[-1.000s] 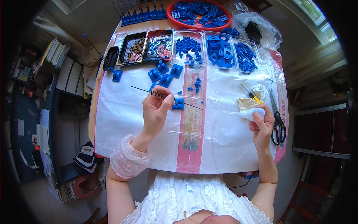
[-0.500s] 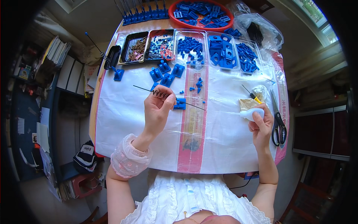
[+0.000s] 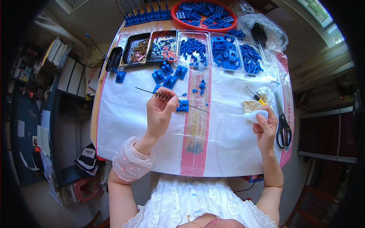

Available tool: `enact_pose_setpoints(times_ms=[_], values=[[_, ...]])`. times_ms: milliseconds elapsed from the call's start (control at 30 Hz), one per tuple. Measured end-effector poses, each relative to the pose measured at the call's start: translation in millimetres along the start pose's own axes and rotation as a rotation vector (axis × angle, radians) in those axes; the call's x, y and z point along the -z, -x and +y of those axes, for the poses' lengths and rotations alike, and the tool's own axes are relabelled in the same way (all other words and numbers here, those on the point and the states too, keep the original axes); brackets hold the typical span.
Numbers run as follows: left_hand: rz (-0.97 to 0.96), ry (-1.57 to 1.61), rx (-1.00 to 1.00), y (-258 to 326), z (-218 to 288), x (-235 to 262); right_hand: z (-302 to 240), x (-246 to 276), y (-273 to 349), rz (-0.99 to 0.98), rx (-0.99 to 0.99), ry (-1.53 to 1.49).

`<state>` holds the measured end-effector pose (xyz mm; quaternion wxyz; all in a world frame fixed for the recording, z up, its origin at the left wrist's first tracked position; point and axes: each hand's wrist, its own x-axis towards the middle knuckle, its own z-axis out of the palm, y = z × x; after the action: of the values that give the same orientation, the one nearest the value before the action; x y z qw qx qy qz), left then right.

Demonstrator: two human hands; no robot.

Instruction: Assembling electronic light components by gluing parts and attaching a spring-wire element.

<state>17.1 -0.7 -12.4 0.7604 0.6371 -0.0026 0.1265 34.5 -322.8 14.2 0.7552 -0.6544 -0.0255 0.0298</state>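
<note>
Fingers of my left hand (image 3: 162, 108) are closed round a thin dark rod with a coiled spring section (image 3: 161, 96); its straight ends stick out on both sides. Just behind that hand lies a blue plastic base part (image 3: 183, 106). More blue base parts (image 3: 170, 81) are grouped farther back. My right hand (image 3: 266, 123) grips a small white squeeze bottle (image 3: 255, 116), its thin nozzle pointing left. Beneath and behind the bottle are a beige cloth or paper piece (image 3: 251, 105) and a yellow-handled screwdriver (image 3: 261, 101). Large black-handled scissors (image 3: 283, 131) lie right of this hand.
Along the back stand trays of brass-coloured screws (image 3: 139, 50), small nuts (image 3: 162, 47) and blue plastic pieces (image 3: 193, 47). Behind them are a red basin (image 3: 175, 16) of blue parts and a plastic bag (image 3: 279, 36). Another spring rod (image 3: 95, 43) rises at the left edge.
Almost nothing differs. The view has shifted very slightly; both hands keep their place and hold the same things.
</note>
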Motion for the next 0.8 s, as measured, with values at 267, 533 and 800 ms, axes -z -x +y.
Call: enact_pose_setpoints(times_ms=[267, 533, 800], values=[[-0.004, 0.022, -0.003, 0.3, -0.6, -0.1, -0.9, -0.4, -0.4, -0.011, -0.008, -0.016], [0.009, -0.020, -0.007, -0.2, 0.8, -1.8, 1.2, 1.4, -0.9, -0.012, -0.006, -0.011], [0.011, -0.023, -0.001, -0.3, 1.8, -1.7, 0.7, 1.0, -1.1, -0.013, -0.001, -0.023]])
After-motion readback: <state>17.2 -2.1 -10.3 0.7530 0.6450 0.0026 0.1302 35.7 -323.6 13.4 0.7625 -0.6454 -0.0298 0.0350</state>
